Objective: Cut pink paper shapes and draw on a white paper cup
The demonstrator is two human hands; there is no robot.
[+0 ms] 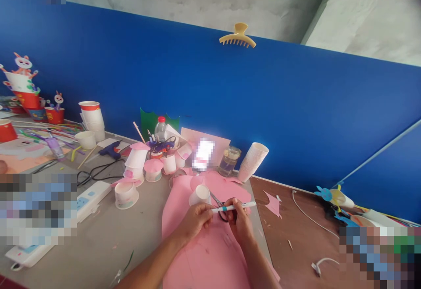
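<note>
A white marker (249, 204) with a teal band is held level between my two hands, over a large sheet of pink paper (200, 262). The fingertips of my left hand (196, 222) pinch its left end. Around its barrel, the fingers of my right hand (240, 223) are closed. Scissors (215, 198) lie just behind the marker, their dark handles partly hidden by my right hand. Beyond my left hand a white paper cup (200, 193) rests on the pink paper, next to a rounded pink cutout (197, 183).
A lit phone (203, 154) leans at the back, near a glass jar (229, 161) and a tilted stack of paper cups (254, 161). Cups with pink tops (153, 169) stand left of the paper. Further left are a glue gun (111, 149) and a power strip (95, 194).
</note>
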